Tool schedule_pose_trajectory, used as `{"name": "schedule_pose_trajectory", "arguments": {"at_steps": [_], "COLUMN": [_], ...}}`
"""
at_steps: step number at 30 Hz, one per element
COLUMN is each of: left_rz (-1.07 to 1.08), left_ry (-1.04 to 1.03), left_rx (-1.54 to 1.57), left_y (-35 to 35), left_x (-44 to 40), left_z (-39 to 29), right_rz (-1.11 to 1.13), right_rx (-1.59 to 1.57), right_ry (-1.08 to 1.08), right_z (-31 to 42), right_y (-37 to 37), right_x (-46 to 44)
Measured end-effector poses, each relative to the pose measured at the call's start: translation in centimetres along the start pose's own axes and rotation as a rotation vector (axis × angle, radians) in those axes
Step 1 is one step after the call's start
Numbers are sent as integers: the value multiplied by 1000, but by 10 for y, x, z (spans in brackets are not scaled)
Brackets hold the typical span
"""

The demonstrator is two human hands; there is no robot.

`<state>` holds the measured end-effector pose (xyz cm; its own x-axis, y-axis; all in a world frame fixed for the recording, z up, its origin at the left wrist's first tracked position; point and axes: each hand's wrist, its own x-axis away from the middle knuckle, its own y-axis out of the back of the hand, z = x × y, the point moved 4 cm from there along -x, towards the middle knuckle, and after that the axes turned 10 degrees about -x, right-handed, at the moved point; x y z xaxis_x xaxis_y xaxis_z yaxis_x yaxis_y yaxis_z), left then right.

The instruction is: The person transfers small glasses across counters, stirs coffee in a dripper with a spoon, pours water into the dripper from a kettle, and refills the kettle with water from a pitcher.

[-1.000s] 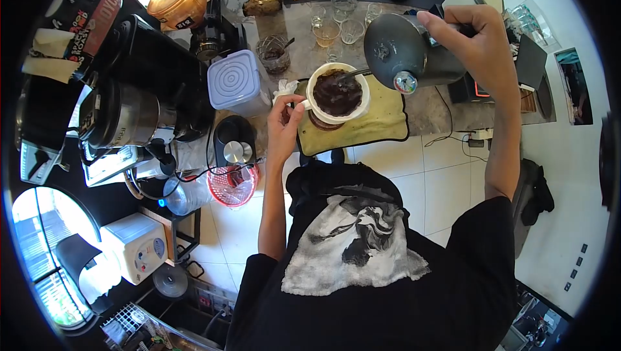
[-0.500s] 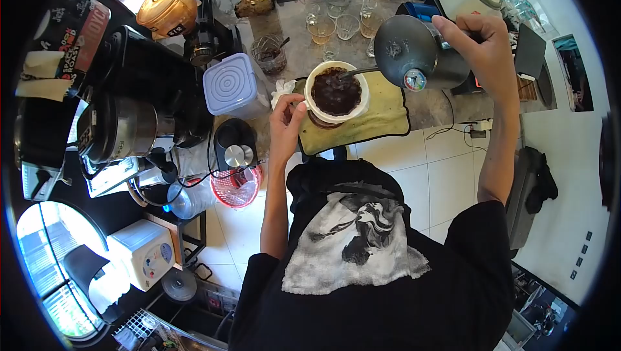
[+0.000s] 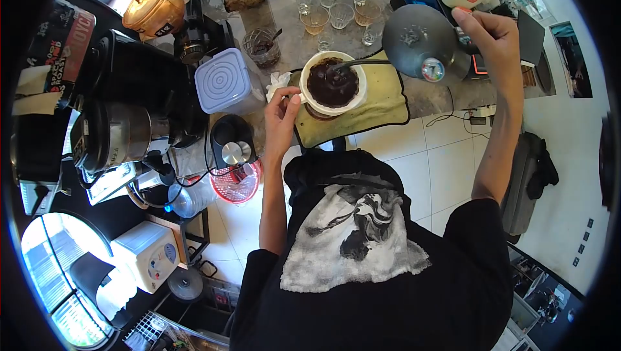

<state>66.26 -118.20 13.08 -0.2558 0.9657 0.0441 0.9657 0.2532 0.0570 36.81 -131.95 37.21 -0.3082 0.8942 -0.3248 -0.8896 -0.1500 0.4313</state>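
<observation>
A white dripper (image 3: 361,95) holding dark wet coffee grounds (image 3: 332,84) sits on a vessel that it mostly hides, over a yellow-green cloth (image 3: 386,103). My left hand (image 3: 282,113) pinches the dripper's handle at its left side. Up on the right, my right hand (image 3: 488,31) is closed on the handle of a dark gooseneck kettle (image 3: 419,41). The kettle is tilted, and its thin spout reaches left over the grounds. A round dial shows on its lid.
Several small glasses (image 3: 341,15) stand behind the dripper. To its left are a lidded plastic container (image 3: 226,82), a glass with a spoon (image 3: 261,47) and a black scale-like device (image 3: 233,144). A cable (image 3: 451,108) hangs over the counter's right edge.
The kettle and my right hand have shifted right and slightly up. My left hand keeps its grip on the dripper. The whole view has also shifted a little.
</observation>
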Motion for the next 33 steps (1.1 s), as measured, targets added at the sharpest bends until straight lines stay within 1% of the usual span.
{"name": "schedule_pose_trajectory", "arguments": {"at_steps": [1,3,4,6,10,12,18,20,21,23,27,29,33], "left_rz": [-2,-10,-10,-10,-26,5,5,23,24,63,95,86,85], "left_ry": [-7,-12,-15,-20,-35,-10,-63,-71,-72,-72,-58,-64,-57], "left_rx": [-8,11,28,40,76,71,41,40,42,27,29,36,52], "left_y": [0,0,0,2,2,3,1,0,1,2,1,0,0], "left_x": [-1,0,1,3,-1,-1,-4,-5,-5,-5,-5,-4,-5], "left_z": [0,-6,-8,-9,-11,-12,-17,-19,-18,-17,-19,-18,-15], "right_rz": [3,-90,-87,-117,-120,-115,-83,-50,-51,-11,55,44,116], "right_rx": [0,-167,-169,-136,-177,-164,-111,3,5,108,209,300,364], "right_ry": [3,-57,-55,-120,-121,-102,-85,-96,-96,18,20,130,138], "right_z": [-8,-26,-28,-29,-42,-36,-17,-2,4,22,43,55,77], "right_y": [2,5,5,7,13,14,11,5,2,-6,-14,-19,-30], "right_x": [3,10,12,20,25,25,23,23,22,19,8,4,-4]}}
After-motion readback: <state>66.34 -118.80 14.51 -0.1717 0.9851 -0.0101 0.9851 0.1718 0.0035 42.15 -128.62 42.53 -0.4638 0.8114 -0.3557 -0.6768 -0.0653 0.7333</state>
